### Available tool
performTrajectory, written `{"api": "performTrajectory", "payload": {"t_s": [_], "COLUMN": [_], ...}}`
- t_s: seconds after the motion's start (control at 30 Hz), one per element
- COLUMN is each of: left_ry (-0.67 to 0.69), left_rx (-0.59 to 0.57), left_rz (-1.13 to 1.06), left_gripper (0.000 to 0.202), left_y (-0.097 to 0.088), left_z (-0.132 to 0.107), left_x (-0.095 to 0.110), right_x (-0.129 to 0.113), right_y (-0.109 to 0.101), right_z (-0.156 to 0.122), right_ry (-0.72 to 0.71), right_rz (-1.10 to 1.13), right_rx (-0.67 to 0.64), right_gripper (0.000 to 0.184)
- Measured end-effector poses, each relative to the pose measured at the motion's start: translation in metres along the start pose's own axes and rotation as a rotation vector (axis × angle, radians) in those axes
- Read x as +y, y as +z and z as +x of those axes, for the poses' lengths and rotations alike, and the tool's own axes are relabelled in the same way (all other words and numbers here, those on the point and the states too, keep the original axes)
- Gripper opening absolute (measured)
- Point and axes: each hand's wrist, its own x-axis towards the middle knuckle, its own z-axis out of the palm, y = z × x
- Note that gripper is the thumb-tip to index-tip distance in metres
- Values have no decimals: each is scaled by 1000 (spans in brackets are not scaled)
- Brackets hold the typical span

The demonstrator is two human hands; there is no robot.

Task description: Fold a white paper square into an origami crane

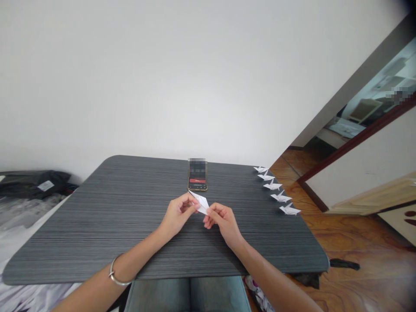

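A piece of folded white paper (200, 202), shaped like a long diamond, is held just above the table between both hands. My left hand (180, 211) pinches its left edge between thumb and fingers. At the lower right end, my right hand (222, 219) grips it with the thumb on top and the fingers curled beneath. The paper's far tip points up and left, close to the bottom of a phone (197, 175). Parts of the paper's edges are hidden under my fingertips.
Several folded paper birds (273, 185) stand in a row along the right edge of the dark wood-grain table (130, 216). A white wall (195, 86) rises behind. Black and clear plastic bags (32, 184) lie left of the table. An open doorway (364, 104) is at the right.
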Motion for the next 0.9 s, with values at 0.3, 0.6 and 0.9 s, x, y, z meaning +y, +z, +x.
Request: {"api": "performTrajectory", "payload": {"t_s": [0.3,0.6,0.9], "left_ry": [-4,4,-7], "left_rx": [73,47,49], "left_rz": [22,98,104], "left_gripper": [15,16,16], "left_y": [4,7,11], "left_z": [0,-2,-2], "left_x": [-5,-8,-6], "right_x": [4,6,9], "right_y": [2,4,5], "right_z": [-1,-1,-4], "right_ry": [-17,-32,-108], "right_rz": [-37,-105,-236], "right_rx": [-16,-7,22], "right_gripper": [23,23,28]}}
